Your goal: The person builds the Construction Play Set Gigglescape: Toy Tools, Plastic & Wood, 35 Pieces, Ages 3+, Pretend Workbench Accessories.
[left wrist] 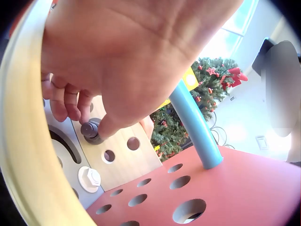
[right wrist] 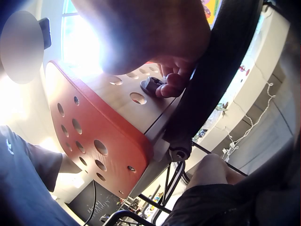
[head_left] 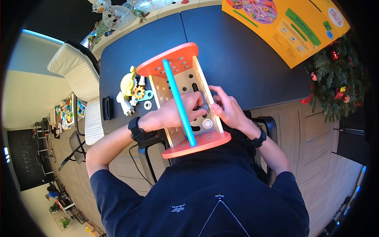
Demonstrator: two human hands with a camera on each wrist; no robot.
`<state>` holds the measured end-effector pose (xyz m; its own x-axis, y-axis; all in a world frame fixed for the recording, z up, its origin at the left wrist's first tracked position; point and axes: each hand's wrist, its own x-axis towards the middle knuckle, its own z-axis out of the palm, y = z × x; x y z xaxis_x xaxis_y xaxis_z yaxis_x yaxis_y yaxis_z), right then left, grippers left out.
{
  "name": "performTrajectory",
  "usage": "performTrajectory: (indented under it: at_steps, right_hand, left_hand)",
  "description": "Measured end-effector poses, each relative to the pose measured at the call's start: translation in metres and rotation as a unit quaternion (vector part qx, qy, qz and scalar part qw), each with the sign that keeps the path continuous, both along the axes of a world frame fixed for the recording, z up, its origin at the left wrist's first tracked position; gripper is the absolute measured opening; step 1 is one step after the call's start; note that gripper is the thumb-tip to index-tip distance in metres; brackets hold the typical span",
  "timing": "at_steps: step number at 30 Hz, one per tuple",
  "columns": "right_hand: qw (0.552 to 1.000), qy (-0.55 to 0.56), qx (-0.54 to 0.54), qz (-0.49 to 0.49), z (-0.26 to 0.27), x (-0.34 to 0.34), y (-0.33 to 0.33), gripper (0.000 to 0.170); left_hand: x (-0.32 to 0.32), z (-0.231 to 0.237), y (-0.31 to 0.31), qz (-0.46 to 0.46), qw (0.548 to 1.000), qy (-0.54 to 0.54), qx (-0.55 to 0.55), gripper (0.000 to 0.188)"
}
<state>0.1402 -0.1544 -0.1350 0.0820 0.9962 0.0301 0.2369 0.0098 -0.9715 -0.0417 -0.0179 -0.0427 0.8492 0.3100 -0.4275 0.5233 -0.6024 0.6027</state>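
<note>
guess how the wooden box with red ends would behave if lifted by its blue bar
The box should stay stiff, since its walls look like rigid boards. It may feel fairly light for its size, being open-topped and perforated. The blue bar could be a bit slippery in the grip, as it looks smooth and round.

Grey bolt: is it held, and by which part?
Yes: the right hand holds its head outside the box; inside, the left hand pinches its nut.

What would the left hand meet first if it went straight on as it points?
Probably the inner face of the wooden side panel, where the grey bolt pokes through by the left hand; the remaining gap is unclear.
</note>
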Motion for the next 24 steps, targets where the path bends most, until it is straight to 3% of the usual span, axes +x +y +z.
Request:
performTrajectory:
  at_steps: [1,4,7,10,13,19,24]
  right_hand:
    - [1.0,-0.003,-0.002,0.002,0.0,0.0,0.0,0.068]
    - [1.0,0.0,0.017,-0.006,-0.006,-0.001,0.0,0.068]
    - [1.0,-0.006,0.005,-0.003,-0.002,-0.001,0.0,0.068]
    - [1.0,-0.004,0.009,0.003,-0.001,0.0,0.0,0.068]
    - [1.0,-0.001,0.008,0.0,-0.003,0.0,0.0,0.068]
    - [1.0,0.004,0.012,-0.001,-0.003,-0.001,0.0,0.067]
    - [1.0,-0.003,0.003,0.002,0.0,0.0,0.0,0.067]
  left_hand:
    - [0.003,0.009,-0.001,0.025,0.999,0.039,-0.024,0.039]
    - [-0.001,-0.001,0.0,0.042,0.999,0.021,-0.027,0.038]
    - [-0.005,-0.022,0.008,-0.051,0.998,-0.044,0.013,0.042]
    - [0.0,-0.007,0.003,0.031,0.998,0.008,-0.047,0.041]
    - [-0.002,-0.005,-0.002,0.072,0.997,0.011,-0.04,0.041]
    - [-0.003,-0.029,0.008,0.0,0.999,-0.021,-0.044,0.044]
    - [0.001,-0.003,-0.001,0.05,0.998,0.011,-0.033,0.039]
